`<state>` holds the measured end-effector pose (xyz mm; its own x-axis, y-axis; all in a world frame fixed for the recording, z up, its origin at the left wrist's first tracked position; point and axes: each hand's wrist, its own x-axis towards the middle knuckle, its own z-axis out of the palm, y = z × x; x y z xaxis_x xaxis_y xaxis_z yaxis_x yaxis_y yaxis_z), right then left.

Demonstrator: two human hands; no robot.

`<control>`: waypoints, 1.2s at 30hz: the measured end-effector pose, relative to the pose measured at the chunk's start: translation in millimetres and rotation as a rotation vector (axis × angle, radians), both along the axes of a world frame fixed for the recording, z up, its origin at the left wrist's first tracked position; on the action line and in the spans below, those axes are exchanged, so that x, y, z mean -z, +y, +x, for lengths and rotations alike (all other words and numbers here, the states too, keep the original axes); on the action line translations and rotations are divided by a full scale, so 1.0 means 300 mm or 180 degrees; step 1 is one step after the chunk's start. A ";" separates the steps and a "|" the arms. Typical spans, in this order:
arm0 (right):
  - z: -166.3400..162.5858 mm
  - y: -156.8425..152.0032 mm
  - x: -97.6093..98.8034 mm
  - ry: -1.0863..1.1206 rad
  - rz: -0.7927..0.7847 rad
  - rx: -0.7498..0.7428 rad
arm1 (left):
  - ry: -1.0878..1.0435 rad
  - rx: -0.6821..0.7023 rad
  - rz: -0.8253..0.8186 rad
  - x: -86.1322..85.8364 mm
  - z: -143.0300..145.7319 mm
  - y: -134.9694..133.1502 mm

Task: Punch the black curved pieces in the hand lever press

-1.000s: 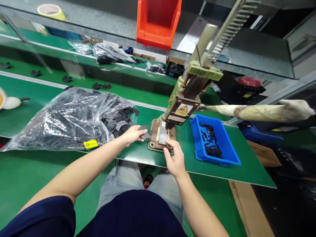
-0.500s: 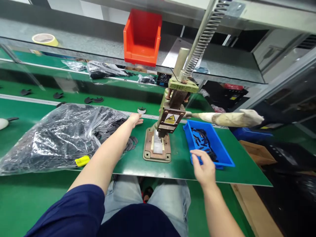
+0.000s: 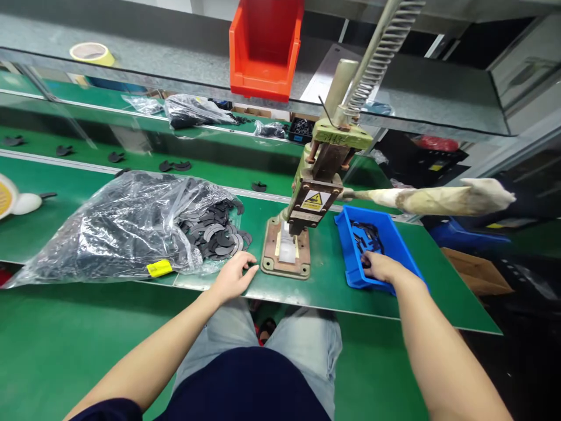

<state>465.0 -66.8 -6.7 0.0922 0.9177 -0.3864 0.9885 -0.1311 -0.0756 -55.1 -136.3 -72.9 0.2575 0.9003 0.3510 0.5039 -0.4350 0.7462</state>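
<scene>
A green hand press (image 3: 316,181) stands on a brown base plate (image 3: 286,257) at the middle of the green table (image 3: 319,289). Left of it, a clear plastic bag (image 3: 118,225) spills black curved flat parts (image 3: 217,234). My left hand (image 3: 233,275) rests on the table beside those parts, fingers apart and curled down near a black part. My right hand (image 3: 380,267) reaches into the blue bin (image 3: 350,263), which holds black pieces (image 3: 367,235); its fingertips are hidden among them.
The press lever (image 3: 438,199), wrapped in pale tape, sticks out to the right above the bin. A conveyor belt (image 3: 131,149) behind carries scattered black parts. An orange bin (image 3: 265,47) and a tape roll (image 3: 92,54) sit on the shelf above.
My left hand reached out to the conveyor edge, then came back beside the spilled parts. My right hand left the press base and moved right into the blue bin.
</scene>
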 end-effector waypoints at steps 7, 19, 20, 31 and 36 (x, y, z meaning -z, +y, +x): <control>-0.013 -0.016 -0.034 -0.0108 0.0533 0.0141 | 0.0116 0.0097 0.0102 0.013 0.007 -0.002; -0.193 -0.163 -0.119 0.1974 0.3162 0.1458 | -0.0383 0.0046 0.0183 -0.011 0.004 -0.015; -0.255 -0.178 -0.105 0.2303 0.3249 0.1431 | -0.0438 0.0045 0.0232 -0.020 0.012 -0.021; -0.908 -0.396 0.076 0.4874 0.2298 0.0488 | -0.0756 0.0702 0.0023 -0.231 0.169 -0.120; -0.930 -0.416 0.105 0.5050 0.2085 0.0424 | -0.0750 0.0659 0.0047 -0.232 0.169 -0.138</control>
